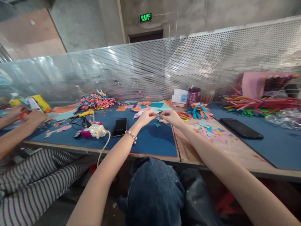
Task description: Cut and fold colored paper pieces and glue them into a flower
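My left hand (147, 118) and my right hand (171, 118) meet above the blue mat (150, 141), fingertips pinched and facing each other. A small light-blue paper piece (159, 119) shows between them, its shape too small to make out. Just below it a teal paper scrap (157, 125) lies on the mat. Behind my hands are teal paper sheets (158, 105) and a pink-and-orange paper flower (146, 103). To the right of my right hand stands a blue-and-orange paper bundle (198, 111), with cut paper pieces (211, 131) scattered before it.
At left, another person's hands (33, 116) hold red scissors (23, 116). Nearby lie a power strip (95, 130), a phone (119, 126) and a pile of paper pieces (97, 101). To the right are a black phone (241, 128), pipe cleaners (261, 103) and a purple cup (194, 96).
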